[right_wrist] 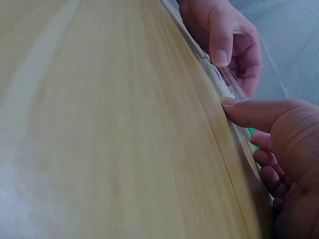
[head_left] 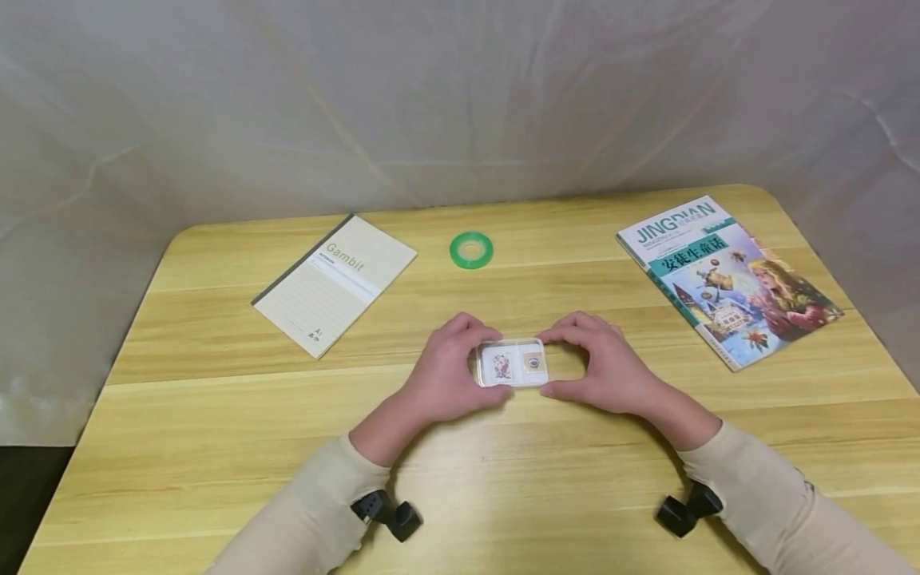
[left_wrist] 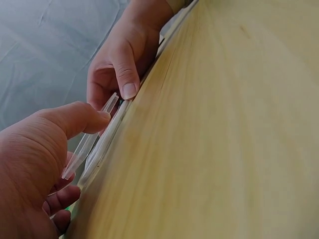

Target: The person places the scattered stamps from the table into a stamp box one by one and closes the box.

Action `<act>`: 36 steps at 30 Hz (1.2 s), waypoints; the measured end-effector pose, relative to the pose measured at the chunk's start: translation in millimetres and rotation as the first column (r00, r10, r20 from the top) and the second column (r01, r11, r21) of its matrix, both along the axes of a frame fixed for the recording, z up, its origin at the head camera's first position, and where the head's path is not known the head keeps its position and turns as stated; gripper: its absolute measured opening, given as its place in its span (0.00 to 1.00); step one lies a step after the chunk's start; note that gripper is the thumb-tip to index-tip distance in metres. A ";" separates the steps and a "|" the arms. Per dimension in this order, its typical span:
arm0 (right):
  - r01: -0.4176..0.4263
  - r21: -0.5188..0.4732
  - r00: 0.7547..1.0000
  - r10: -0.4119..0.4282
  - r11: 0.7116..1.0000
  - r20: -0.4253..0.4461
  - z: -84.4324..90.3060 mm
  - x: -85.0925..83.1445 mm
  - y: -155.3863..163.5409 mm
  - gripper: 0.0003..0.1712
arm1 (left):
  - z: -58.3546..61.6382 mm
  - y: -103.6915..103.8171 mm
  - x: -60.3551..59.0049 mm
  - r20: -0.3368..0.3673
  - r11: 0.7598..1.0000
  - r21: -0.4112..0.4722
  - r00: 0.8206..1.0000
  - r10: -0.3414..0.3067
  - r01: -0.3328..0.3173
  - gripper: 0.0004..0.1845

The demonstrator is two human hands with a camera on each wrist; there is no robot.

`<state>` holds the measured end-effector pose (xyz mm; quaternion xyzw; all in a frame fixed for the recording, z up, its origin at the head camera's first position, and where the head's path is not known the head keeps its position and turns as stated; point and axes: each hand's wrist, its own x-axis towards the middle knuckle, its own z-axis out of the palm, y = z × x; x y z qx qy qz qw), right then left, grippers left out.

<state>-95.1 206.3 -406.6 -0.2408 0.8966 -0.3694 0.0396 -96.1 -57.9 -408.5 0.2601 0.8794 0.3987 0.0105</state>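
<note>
A small clear plastic case (head_left: 519,375) with printed pictures inside lies flat in the middle of the table, between both hands. At its left end, my left hand (head_left: 447,374) pinches the transparent lid (left_wrist: 84,147) between thumb and fingers. In the left wrist view this lid tilts up at an angle over the shallow base (left_wrist: 107,142). My right hand (head_left: 614,374) grips the right end of the case, thumb on the near edge and fingers at the far edge. In the right wrist view the right thumb (right_wrist: 244,110) presses on the base's edge near the tabletop.
A green roll of tape (head_left: 457,250) lies behind the case. To the back left is a beige notebook (head_left: 331,283); an illustrated book (head_left: 726,279) lies at the right. Pale sheeting (head_left: 460,96) hangs behind the wooden table (head_left: 216,447).
</note>
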 end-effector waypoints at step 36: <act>-0.005 0.033 1.000 0.005 0.999 0.013 2.5 0.5 -0.3 0.37 | -1.3 5.1 -0.2 -0.069 0.991 -0.130 0.998 -0.001 -0.008 0.34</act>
